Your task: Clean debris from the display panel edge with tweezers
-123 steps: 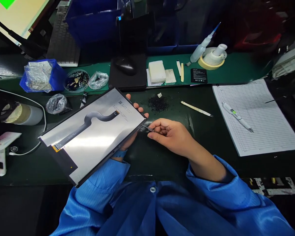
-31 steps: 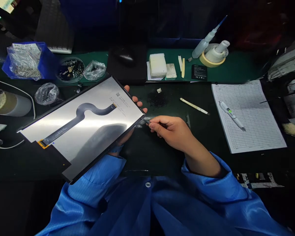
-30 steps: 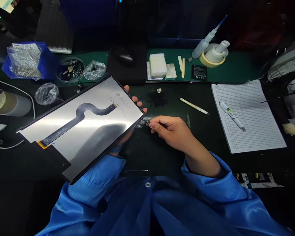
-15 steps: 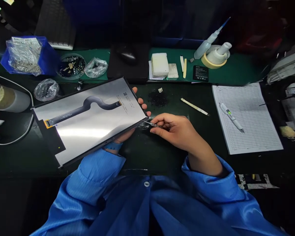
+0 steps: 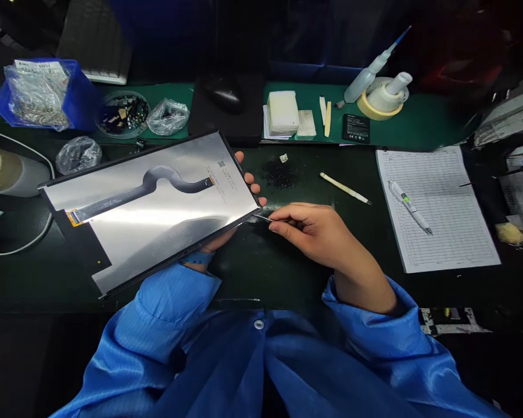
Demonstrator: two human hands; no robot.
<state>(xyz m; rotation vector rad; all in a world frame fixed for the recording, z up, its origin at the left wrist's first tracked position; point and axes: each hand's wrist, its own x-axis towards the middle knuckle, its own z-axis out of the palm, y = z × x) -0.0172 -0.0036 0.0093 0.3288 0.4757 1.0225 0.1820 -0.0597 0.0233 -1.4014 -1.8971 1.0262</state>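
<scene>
Screen (image 5: 157, 238) held up in the left hand (image 5: 221, 239), tool (image 5: 264, 218) at its corner
The screen tilts above the desk (image 5: 279, 278), left of centre near the front edge, its ribbon (image 5: 169, 177) facing up; the left hand grips it from below, fingers curled over its far right edge, thumb hidden. The right hand (image 5: 309, 229) pinches the thin metal tool between thumb and forefinger, tip at the screen's right corner, though contact is too small to tell. Beyond lie black crumbs (image 5: 280, 174) and a stick (image 5: 346, 188); a pen (image 5: 409, 207) rests on paper (image 5: 444, 232) towards the desk's right edge
</scene>
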